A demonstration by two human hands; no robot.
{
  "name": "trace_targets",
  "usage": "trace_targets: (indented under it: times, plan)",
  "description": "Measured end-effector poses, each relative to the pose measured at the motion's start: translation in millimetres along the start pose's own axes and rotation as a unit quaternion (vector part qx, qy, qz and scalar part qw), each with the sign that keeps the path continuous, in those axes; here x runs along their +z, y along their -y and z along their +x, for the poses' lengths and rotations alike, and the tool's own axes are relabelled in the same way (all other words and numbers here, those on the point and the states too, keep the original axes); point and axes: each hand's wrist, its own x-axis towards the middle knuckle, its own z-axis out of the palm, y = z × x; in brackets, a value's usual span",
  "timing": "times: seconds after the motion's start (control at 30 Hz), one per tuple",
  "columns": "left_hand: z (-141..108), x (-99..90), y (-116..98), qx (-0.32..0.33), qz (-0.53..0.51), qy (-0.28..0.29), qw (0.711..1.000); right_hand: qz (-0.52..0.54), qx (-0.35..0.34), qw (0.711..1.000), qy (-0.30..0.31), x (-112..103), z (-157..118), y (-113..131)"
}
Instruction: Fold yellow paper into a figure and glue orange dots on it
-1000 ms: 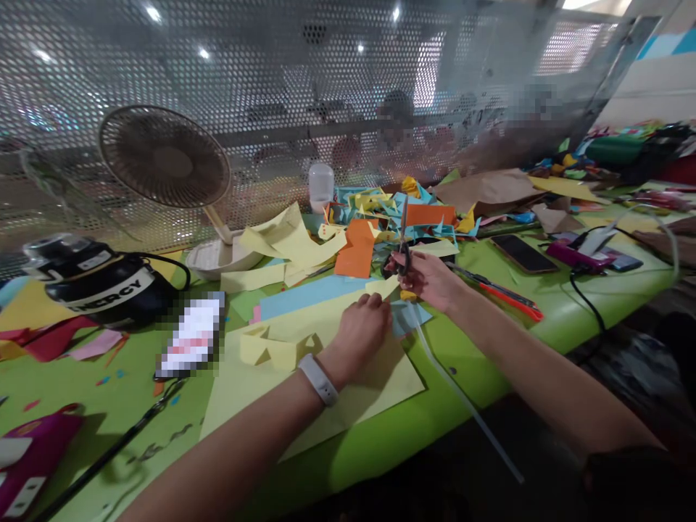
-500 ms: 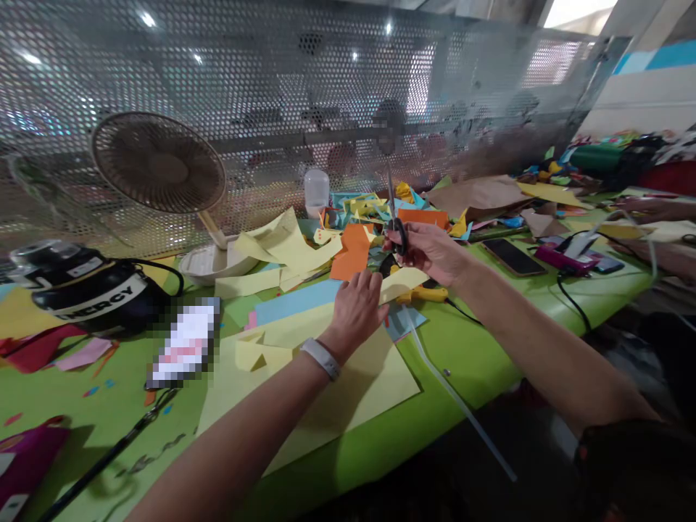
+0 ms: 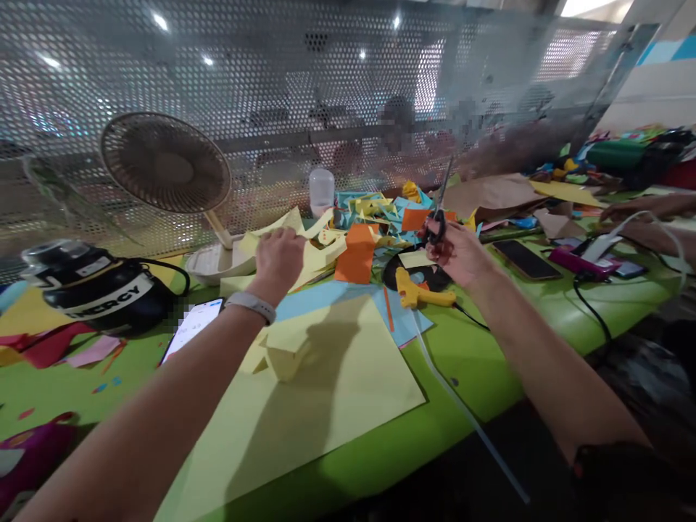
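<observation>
My left hand (image 3: 280,262), with a pale band at the wrist, is over the pale yellow paper scraps (image 3: 320,255) by the fan's base. Its fingers curl down onto the paper, and the fingertips are hidden. In my right hand (image 3: 461,252) is a pair of scissors (image 3: 439,206), fingers around the dark handles and blades pointing up. A large pale yellow sheet (image 3: 348,406) lies in front of me, with folded yellow paper (image 3: 283,351) on it. Below my right hand, a yellow glue gun (image 3: 421,293) rests partly on a round black plate (image 3: 390,275).
A desk fan (image 3: 168,163) and a black jug (image 3: 103,290) stand at left, near a lit phone (image 3: 194,326). A dark phone (image 3: 526,259) and purple power strip (image 3: 581,262) lie right. Coloured scraps line the perforated metal screen (image 3: 261,87). Another person's hand (image 3: 652,206) is far right.
My left hand has moved left from the yellow strip near the glue gun to the scraps by the fan. My right hand, still holding the scissors, has shifted right; the blades tilt rightward.
</observation>
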Motion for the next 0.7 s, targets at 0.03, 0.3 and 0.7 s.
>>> trace_targets:
  times: [0.03,0.3,0.7]
  plan:
    - [-0.2,1.7,6.3,-0.009,0.000,0.002,1.000,-0.003,0.003,1.000,-0.003,-0.1,1.6,-4.7]
    - [-31.4,42.5,-60.2,0.181,-0.146,0.168,0.958,-0.044,0.021,0.999,0.001,-0.4,4.1,-25.7]
    - [-46.0,64.1,-95.6,0.180,-0.157,0.287,0.928,-0.101,0.036,0.994,0.018,-1.0,1.9,-36.0]
